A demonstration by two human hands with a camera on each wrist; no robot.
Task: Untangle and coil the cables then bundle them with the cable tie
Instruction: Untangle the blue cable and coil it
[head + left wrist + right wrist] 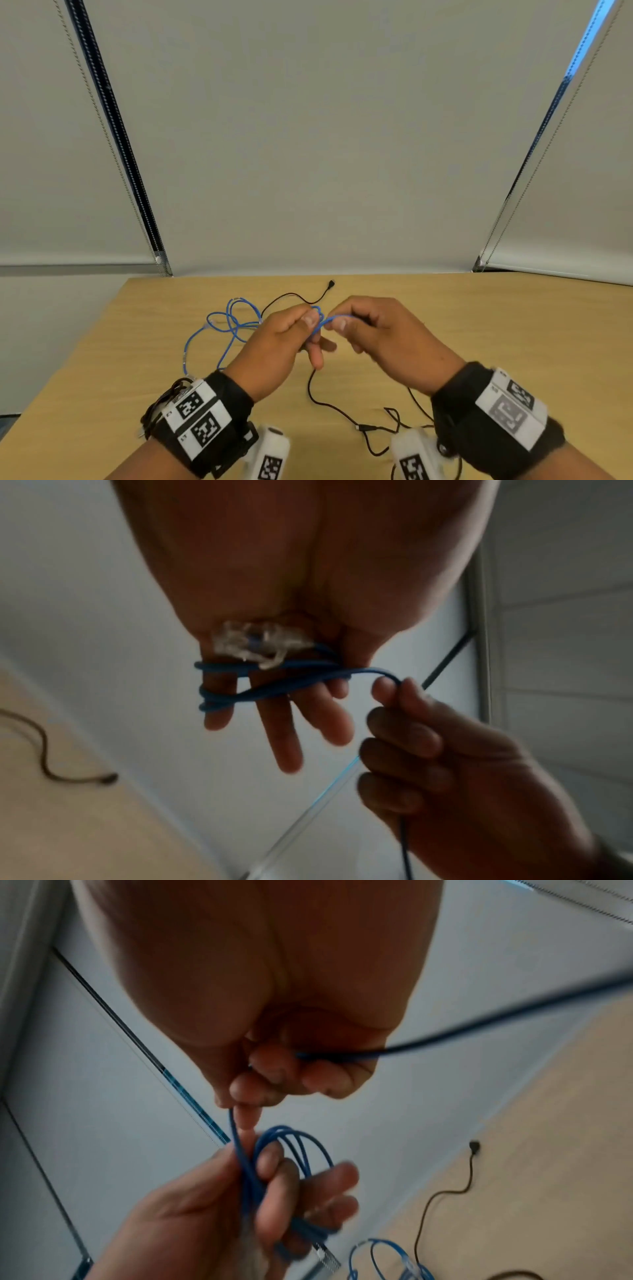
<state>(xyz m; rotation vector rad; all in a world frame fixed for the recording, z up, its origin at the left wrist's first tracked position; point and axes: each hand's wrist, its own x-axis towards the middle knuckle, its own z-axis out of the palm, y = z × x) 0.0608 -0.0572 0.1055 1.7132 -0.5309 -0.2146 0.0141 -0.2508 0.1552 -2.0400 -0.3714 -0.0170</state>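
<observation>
The left hand (274, 342) grips the blue cable (233, 325): several turns of it are looped round the extended fingers (287, 739), and its clear plastic plug (250, 645) sits pinned against the palm at the base of those fingers. The right hand (380, 332) is curled shut round the same blue cable, pinching it between thumb and forefinger just right of the left hand; the short span between the two hands runs taut at the centre of the head view. In the right wrist view the cable leaves the closed fingers (270, 1069) both downward toward the coil on the left hand (219, 1204) and out to the right edge of the frame.

The loose remainder of the blue cable lies in open loops on the wooden table (513, 325), to the left of the hands. A thin black cable (329, 404) lies on the same table: one end with a small plug (331, 283) points toward the table's far edge, above the hands, and the rest snakes below and between the wrists toward the lower edge of the frame. Whether the black cable passes through either hand is unclear.

Both wrists wear black bands (219, 421) with square printed markers. No container shows in any view. Pale roller blinds (325, 137) fill the upper half of the head view.
</observation>
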